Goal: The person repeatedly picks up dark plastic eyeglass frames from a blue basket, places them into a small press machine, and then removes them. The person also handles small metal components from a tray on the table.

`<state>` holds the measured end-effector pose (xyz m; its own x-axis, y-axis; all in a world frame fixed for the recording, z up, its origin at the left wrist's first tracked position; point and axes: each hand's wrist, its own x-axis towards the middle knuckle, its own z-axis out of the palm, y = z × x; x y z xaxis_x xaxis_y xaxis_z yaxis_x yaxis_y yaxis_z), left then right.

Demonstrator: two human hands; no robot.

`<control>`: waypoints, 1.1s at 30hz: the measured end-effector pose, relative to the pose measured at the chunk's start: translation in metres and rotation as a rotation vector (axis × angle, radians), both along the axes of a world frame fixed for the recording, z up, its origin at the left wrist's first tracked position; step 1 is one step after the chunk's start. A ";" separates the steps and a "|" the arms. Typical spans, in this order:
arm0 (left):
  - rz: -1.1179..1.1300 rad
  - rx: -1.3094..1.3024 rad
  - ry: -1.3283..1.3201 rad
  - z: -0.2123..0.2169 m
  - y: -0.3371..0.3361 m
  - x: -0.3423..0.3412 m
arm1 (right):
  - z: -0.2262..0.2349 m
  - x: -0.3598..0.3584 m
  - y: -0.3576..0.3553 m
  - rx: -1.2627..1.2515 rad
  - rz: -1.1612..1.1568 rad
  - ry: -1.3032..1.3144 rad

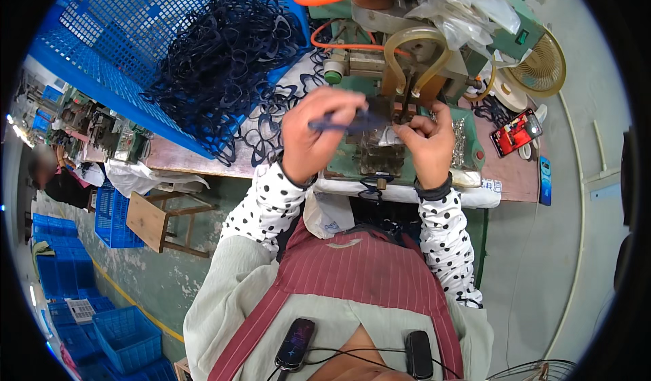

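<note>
Left hand [315, 133]: fingers curled closed on thin navy-blue looped strip [354, 121], blurred, over green metal machine [357, 86], near front edge of pinkish wooden table [169, 154]. Right hand [430, 140]: fingers bent inward, can't tell if gripping anything. Blue plastic mesh basket [122, 99], navy loops [224, 48] inside, table's left end.

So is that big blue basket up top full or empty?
Partly filled: dark loops are heaped in the blue basket, but bare mesh shows beside them.
</note>
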<state>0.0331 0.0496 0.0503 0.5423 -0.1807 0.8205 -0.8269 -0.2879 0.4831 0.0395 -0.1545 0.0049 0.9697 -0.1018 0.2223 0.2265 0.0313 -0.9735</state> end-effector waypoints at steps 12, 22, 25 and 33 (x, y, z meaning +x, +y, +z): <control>-0.251 0.330 -0.362 -0.048 -0.044 -0.029 | -0.010 0.004 -0.007 -0.163 -0.063 -0.153; -0.218 0.392 -0.271 -0.064 -0.053 -0.024 | -0.110 0.028 -0.139 -0.789 -0.461 0.008; -0.219 0.373 -0.267 -0.068 -0.054 -0.023 | -0.098 0.023 -0.128 -1.112 -0.434 -0.129; -0.138 0.388 -0.214 -0.067 -0.051 -0.037 | -0.112 0.034 -0.119 -1.132 -0.534 -0.280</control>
